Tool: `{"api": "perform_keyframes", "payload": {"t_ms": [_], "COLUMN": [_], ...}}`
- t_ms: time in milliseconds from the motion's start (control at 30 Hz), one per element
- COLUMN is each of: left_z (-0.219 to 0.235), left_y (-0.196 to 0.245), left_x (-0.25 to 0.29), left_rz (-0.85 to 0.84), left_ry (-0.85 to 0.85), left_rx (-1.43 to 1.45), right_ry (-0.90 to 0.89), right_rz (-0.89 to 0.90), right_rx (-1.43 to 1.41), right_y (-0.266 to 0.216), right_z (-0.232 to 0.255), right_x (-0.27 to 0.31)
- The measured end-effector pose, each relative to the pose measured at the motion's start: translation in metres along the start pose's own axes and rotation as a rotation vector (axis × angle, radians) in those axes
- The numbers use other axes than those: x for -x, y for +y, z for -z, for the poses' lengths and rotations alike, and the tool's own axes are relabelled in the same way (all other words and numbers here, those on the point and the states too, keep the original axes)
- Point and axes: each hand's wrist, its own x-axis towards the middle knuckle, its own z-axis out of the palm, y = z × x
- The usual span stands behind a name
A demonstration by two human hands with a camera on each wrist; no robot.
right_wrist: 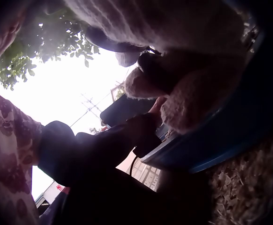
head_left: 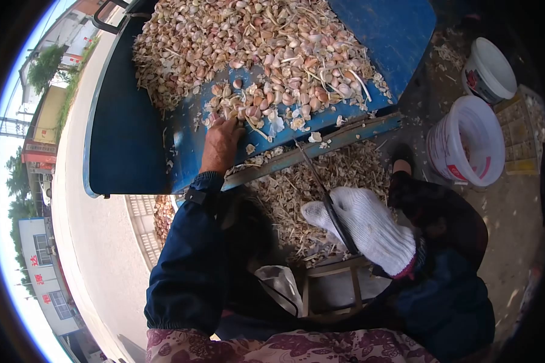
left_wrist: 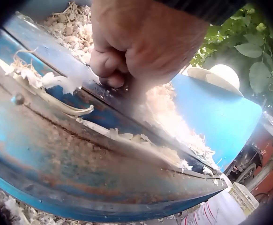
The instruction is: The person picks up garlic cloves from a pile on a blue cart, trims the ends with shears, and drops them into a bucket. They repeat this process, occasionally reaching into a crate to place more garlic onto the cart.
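Garlic cloves (head_left: 254,36) with loose skins and stalks lie heaped on a blue metal tray (head_left: 188,139). At the near edge of the heap, the bare left hand (head_left: 221,145) touches some cloves. In the left wrist view, that hand (left_wrist: 141,47) has some fingers curled inward; whether a clove is between its fingertips is hidden. The right hand (head_left: 363,224), in a white knitted glove, grips a long, thin dark tool (head_left: 321,187) below the tray's front edge, with the tool's far end pointing toward the tray. In the right wrist view, gloved fingers (right_wrist: 188,103) curl round its dark handle.
Skins and stalks (head_left: 284,199) are piled beneath the tray. Two white buckets (head_left: 433,148) (head_left: 490,69) stand at the right beside a yellowish crate (head_left: 521,139). A pale crate (head_left: 142,224) with cloves is at the left, below the tray's raised side.
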Motion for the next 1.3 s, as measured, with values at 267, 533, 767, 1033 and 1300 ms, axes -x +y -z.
{"api": "perform_keyframes", "payload": {"t_ms": [267, 533, 767, 1033, 1300], "left_z": [-0.017, -0.007, 0.019, 0.05, 0.055], "left_y": [-0.015, -0.02, -0.019, 0.072, 0.131], "left_x": [-0.004, 0.001, 0.004, 0.024, 0.039], "left_rz": [-0.041, 0.079, 0.728, 0.621, 0.566], "left_ry": [0.058, 0.06, -0.122, -0.455, -0.511], "left_rx": [-0.137, -0.007, 1.165, 1.568, 1.553], "right_ry": [0.016, 0.035, 0.062, 0.34, 0.374], "right_rz": [0.063, 0.087, 0.047, 0.371, 0.637], "right_rx": [0.055, 0.042, 0.033, -0.07, 0.084], "right_y": [0.004, 0.007, 0.009, -0.001, -0.012], "right_z": [-0.001, -0.002, -0.002, -0.001, 0.002], "right_x": [-0.003, -0.004, -0.013, -0.029, -0.022]}}
